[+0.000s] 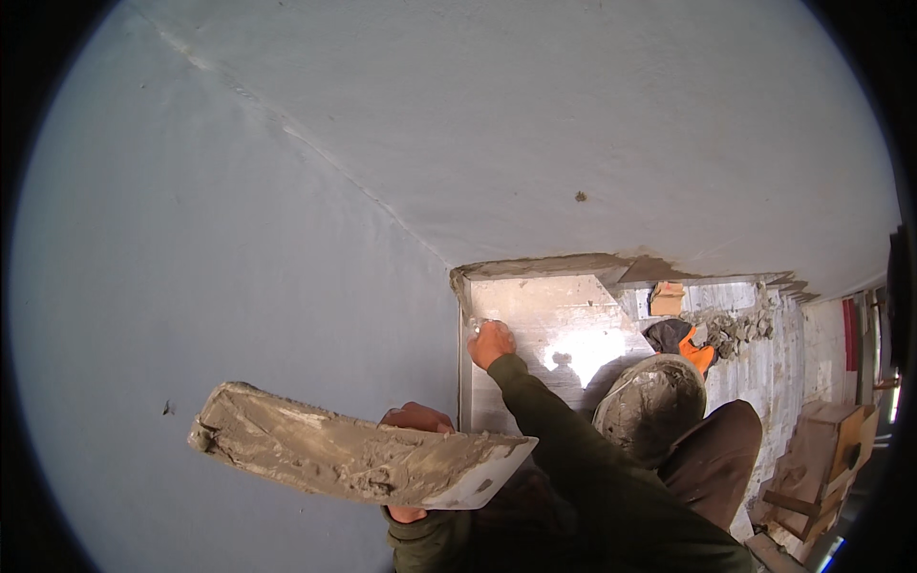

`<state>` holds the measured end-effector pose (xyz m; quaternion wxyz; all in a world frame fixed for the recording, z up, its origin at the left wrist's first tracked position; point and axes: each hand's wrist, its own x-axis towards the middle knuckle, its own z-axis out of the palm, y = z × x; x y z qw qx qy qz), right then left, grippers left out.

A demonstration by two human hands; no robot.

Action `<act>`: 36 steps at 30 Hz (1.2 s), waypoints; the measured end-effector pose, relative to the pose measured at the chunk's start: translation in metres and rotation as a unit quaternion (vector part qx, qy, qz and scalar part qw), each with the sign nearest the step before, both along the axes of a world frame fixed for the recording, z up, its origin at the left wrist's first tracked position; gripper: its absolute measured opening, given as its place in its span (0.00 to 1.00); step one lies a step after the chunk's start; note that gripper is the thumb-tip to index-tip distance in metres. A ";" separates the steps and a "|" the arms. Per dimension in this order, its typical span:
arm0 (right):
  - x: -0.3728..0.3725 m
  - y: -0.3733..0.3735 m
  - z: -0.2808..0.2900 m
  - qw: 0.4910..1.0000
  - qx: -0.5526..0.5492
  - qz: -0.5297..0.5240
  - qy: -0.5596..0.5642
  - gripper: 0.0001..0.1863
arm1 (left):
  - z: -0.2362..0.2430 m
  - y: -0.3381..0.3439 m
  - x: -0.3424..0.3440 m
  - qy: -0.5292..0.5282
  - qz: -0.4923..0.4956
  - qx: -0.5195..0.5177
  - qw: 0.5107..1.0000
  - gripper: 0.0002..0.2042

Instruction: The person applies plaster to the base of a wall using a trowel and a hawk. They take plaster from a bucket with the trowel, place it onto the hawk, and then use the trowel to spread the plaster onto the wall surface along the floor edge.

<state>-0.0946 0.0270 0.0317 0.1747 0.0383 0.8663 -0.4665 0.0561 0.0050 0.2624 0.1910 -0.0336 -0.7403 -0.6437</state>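
My left hand (417, 417) is closed behind a long, flat plastering trowel (482, 482). Grey-brown mortar (325, 444) coats most of its upper face, and bare metal shows at the right end. The trowel's handle is hidden behind the blade. Farther out, my right hand (492, 342) is closed low in the corner, where the two grey walls meet the floor. Something small and pale shows at its fingertips, too small to name. A band of wet mortar (544, 265) runs along the foot of the far wall, beside a pale floor tile (516, 296).
A bucket (659, 396) smeared with mortar stands by my knee (726, 449). Beyond it lie a black and orange cloth-like item (697, 350), a broken tile piece (667, 298) and mortar rubble (740, 329). Toward the right is a wooden box-like piece (812, 468).
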 end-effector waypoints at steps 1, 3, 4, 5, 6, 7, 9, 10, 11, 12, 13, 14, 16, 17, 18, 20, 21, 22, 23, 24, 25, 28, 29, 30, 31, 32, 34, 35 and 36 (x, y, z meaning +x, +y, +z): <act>0.002 0.001 -0.002 1.000 -0.005 0.002 0.022 0.16 | 0.001 0.001 -0.001 0.000 -0.001 0.002 1.000 0.11; 0.014 0.005 -0.001 0.998 -0.012 0.005 0.057 0.16 | 0.003 0.003 -0.001 -0.001 0.004 0.022 1.000 0.10; 0.019 0.008 0.002 0.995 -0.022 0.010 0.092 0.16 | 0.002 0.002 -0.002 -0.002 0.006 0.020 1.000 0.10; 0.021 0.012 0.006 0.996 -0.023 0.011 0.091 0.16 | 0.001 0.002 -0.002 0.019 0.001 0.016 1.000 0.11; 0.023 0.020 0.012 0.997 -0.023 0.015 0.066 0.16 | 0.000 0.002 -0.003 0.041 -0.004 0.012 0.999 0.12; 0.024 0.025 0.014 0.999 -0.022 0.020 0.041 0.16 | 0.000 0.002 -0.003 0.041 -0.003 0.012 0.999 0.12; 0.015 0.028 -0.001 0.999 -0.011 -0.009 0.042 0.17 | 0.000 0.004 -0.004 0.058 -0.013 0.047 0.997 0.13; 0.010 0.027 -0.007 0.998 -0.002 -0.038 0.041 0.17 | -0.001 0.004 -0.005 0.059 -0.013 0.048 0.997 0.13; 0.006 0.026 -0.012 0.998 -0.001 -0.037 0.043 0.17 | -0.002 0.004 -0.005 0.060 -0.011 0.038 0.997 0.14; 0.003 0.025 -0.016 0.998 0.009 -0.023 0.056 0.16 | -0.002 0.003 -0.005 0.061 -0.008 0.026 0.998 0.15; 0.001 0.024 -0.019 0.997 0.019 -0.009 0.069 0.16 | -0.002 0.001 -0.004 0.062 -0.007 0.026 0.998 0.15; 0.000 0.022 -0.022 0.997 0.019 -0.007 0.070 0.16 | -0.002 -0.002 -0.002 0.046 0.005 -0.004 0.999 0.14; -0.002 0.022 -0.032 0.994 0.022 -0.033 0.099 0.18 | 0.003 0.002 -0.002 0.031 0.019 -0.032 0.999 0.13; -0.003 0.024 -0.038 0.994 0.023 -0.031 0.101 0.18 | 0.008 0.010 -0.002 0.028 0.027 -0.010 0.999 0.11; -0.001 0.026 -0.042 0.994 0.009 -0.033 0.101 0.20 | 0.012 0.014 -0.003 0.024 0.036 0.010 0.999 0.10; 0.002 0.026 -0.048 0.994 -0.004 -0.034 0.102 0.22 | 0.012 0.015 -0.002 0.024 0.049 0.013 0.998 0.09; 0.004 0.025 -0.051 0.994 -0.007 -0.037 0.104 0.22 | 0.011 0.015 -0.002 0.021 0.059 0.016 0.998 0.08; 0.005 0.024 -0.053 0.993 -0.010 -0.041 0.107 0.21 | 0.010 0.014 -0.001 0.021 0.060 0.017 0.998 0.08; 0.005 0.024 -0.056 0.993 -0.009 -0.040 0.108 0.21 | 0.008 0.012 -0.001 0.018 0.066 -0.002 0.998 0.08; 0.006 0.022 -0.057 0.993 -0.011 -0.041 0.107 0.21 | 0.006 0.008 0.000 0.016 0.070 -0.012 0.997 0.07; 0.006 0.020 -0.058 0.993 -0.013 -0.042 0.106 0.21 | 0.004 0.005 0.001 0.014 0.073 -0.022 0.997 0.07; 0.004 0.015 -0.063 0.994 -0.010 -0.058 0.096 0.21 | -0.005 -0.003 -0.002 0.071 0.042 -0.056 0.995 0.08; 0.002 0.015 -0.065 0.994 -0.009 -0.058 0.095 0.21 | -0.006 -0.002 -0.004 0.088 0.026 -0.029 0.995 0.08; 0.000 0.013 -0.065 0.994 -0.016 -0.051 0.091 0.21 | -0.006 -0.003 -0.004 0.096 0.019 -0.017 0.995 0.08; -0.002 0.012 -0.065 0.995 -0.023 -0.044 0.088 0.21 | -0.007 -0.004 -0.004 0.103 0.011 -0.004 0.995 0.08; -0.003 0.011 -0.065 0.995 -0.023 -0.044 0.087 0.21 | -0.009 -0.008 -0.001 0.089 -0.006 0.018 0.996 0.12; -0.003 0.007 -0.061 0.996 -0.013 -0.048 0.069 0.22 | -0.011 -0.012 0.003 0.073 -0.021 0.038 0.996 0.20; -0.003 0.005 -0.060 0.996 -0.014 -0.047 0.069 0.22 | -0.011 -0.012 0.004 0.069 -0.015 0.032 0.997 0.21; -0.004 0.005 -0.062 0.996 -0.012 -0.048 0.069 0.22 | -0.011 -0.013 0.003 0.068 -0.012 0.030 0.997 0.21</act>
